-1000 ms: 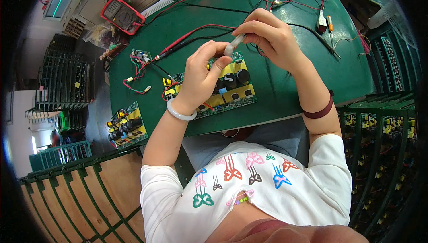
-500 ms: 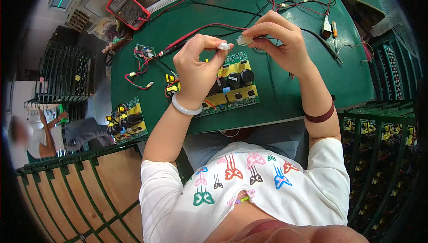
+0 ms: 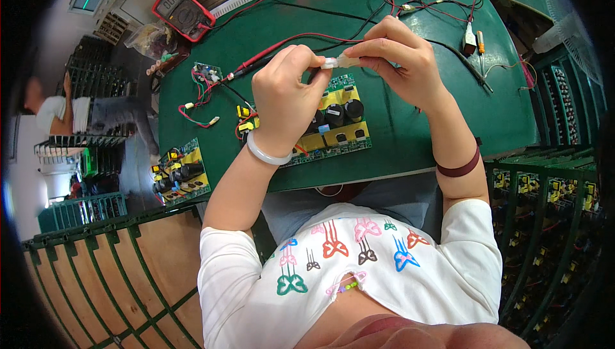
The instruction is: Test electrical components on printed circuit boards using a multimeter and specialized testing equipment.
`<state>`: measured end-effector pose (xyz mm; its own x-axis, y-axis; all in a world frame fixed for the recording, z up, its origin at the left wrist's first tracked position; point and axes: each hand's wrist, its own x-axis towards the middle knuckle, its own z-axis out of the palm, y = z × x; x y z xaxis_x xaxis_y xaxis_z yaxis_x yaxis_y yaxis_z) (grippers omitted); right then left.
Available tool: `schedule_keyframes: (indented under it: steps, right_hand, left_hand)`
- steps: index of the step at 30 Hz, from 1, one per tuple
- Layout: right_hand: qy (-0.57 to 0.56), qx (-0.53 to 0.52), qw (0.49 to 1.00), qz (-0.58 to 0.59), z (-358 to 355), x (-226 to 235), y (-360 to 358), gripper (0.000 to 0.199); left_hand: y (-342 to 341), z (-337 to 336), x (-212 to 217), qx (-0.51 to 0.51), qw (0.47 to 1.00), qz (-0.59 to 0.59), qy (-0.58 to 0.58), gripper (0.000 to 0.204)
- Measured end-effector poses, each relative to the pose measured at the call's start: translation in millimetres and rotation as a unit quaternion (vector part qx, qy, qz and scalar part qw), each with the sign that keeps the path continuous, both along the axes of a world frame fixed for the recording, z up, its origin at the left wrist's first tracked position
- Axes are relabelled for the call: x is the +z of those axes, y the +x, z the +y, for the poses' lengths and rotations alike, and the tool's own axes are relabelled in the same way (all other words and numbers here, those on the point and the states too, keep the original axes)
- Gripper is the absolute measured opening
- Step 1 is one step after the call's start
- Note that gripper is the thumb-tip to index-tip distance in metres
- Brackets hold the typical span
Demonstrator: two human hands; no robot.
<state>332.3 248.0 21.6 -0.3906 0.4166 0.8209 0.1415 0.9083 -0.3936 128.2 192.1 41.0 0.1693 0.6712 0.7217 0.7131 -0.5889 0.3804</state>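
Observation:
Pinched between the thumb and finger of my left hand is a small white plug connector. My right hand grips a cream-white connector by its far end. The two connectors meet end to end above the table; whether they are fully joined I cannot tell. Below my left hand lies a circuit board with black capacitors and yellow parts, partly covered by that hand. To its left, a small circuit board trails red and green wires with white plugs.
A red multimeter stands at the back left, with a red probe lying in front. At the right are an orange-handled screwdriver and tangled leads. Another board sits at the left edge. Racks flank the green table.
The connectors, apart before, now touch end to end. My left hand has shifted slightly up. The person in the left background has moved farther back.

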Motion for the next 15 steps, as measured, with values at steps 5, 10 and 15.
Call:
schedule_keyframes:
  steps: [5,10,15]
  right_hand:
    - [-0.025,0.009,1.000,0.005,2.1,-4.8,0.3,0.027]
    - [-0.049,0.022,0.999,0.002,1.4,-10.9,-2.6,0.028]
    - [-0.074,0.026,0.997,0.009,4.2,-14.4,-4.5,0.028]
  left_hand:
    - [1.7,0.3,3.1,0.007,1.000,0.015,-0.026,0.018]
    - [4.9,0.1,4.7,0.023,0.998,0.046,-0.042,0.017]
    - [9.8,1.2,3.5,0.021,0.996,0.042,-0.077,0.015]
